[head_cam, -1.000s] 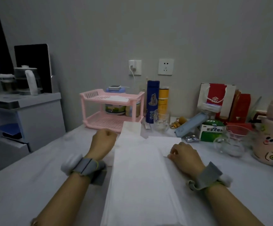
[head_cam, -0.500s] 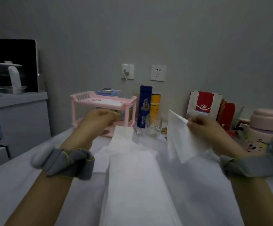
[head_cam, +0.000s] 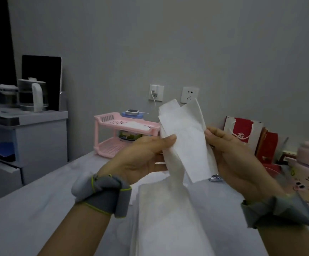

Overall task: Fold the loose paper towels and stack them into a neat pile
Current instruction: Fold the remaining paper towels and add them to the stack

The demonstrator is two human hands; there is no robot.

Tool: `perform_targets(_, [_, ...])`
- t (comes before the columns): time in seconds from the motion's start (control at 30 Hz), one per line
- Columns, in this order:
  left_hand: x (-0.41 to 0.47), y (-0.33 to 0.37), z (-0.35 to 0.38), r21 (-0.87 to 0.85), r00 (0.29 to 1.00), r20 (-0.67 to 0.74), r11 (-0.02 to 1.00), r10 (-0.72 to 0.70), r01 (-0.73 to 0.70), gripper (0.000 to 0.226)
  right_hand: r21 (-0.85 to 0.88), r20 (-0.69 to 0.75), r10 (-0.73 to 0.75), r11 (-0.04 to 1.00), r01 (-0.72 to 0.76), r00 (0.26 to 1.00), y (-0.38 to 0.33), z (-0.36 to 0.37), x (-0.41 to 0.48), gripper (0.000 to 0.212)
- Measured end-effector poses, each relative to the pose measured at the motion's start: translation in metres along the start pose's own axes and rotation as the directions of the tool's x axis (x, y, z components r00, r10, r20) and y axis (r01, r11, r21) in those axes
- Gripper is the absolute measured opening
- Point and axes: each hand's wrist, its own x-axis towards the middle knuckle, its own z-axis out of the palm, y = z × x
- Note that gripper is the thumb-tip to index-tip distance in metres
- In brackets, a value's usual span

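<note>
Pinching the paper towel point(head_cam: 185, 143) at its side edges, the left hand point(head_cam: 142, 159) and the right hand point(head_cam: 233, 157) are holding it upright in the air above the pile point(head_cam: 168, 218) on the counter point(head_cam: 30, 218), likely to line up a lengthwise fold before stacking it.

Little can be read here. Just right of the paper towel point(head_cam: 185, 143), a red gift bag point(head_cam: 242, 127) bears a gold character inside a ring, apparently 金. Farther right of the paper towel, at the frame's edge, a pink cup with a cat face point(head_cam: 301, 186) carries a dark slanted "S"; any letters after it cannot be made out. Left of the paper towel, a jar point(head_cam: 129, 137) in the pink rack point(head_cam: 113, 124) has a green label too blurred to read.
</note>
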Motion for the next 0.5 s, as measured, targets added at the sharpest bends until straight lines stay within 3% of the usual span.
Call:
perform_targets(0.17, [0.007, -0.004, -0.014, 0.051, 0.982, -0.175, 0.997, 0.067, -0.059, 0.013, -0.059, -0.191, -0.076, 0.996, 0.066, 0.979, 0.01, 0.002, 0.002, 0.016])
perform_targets(0.27, [0.012, -0.01, -0.039, 0.235, 0.922, -0.358, 0.97, 0.146, -0.063, 0.012, -0.02, -0.22, -0.078, 0.997, 0.075, 0.972, 0.01, -0.003, 0.003, 0.021])
perform_targets(0.33, [0.018, -0.02, -0.065, 0.491, 0.832, -0.489, 0.871, 0.261, 0.015, 0.02, 0.009, -0.211, -0.046, 0.999, 0.049, 0.976, 0.009, -0.007, 0.003, 0.02])
perform_targets(0.4, [0.02, -0.035, -0.088, 0.611, 0.769, -0.558, 0.781, 0.311, 0.128, 0.016, 0.037, -0.189, -0.018, 0.999, 0.026, 0.982, 0.008, -0.01, 0.003, 0.022])
perform_targets(0.5, [0.017, -0.052, -0.103, 0.659, 0.761, -0.615, 0.665, 0.207, 0.352, 0.017, 0.121, -0.158, 0.002, 0.992, 0.017, 0.987, 0.005, -0.01, 0.004, 0.022])
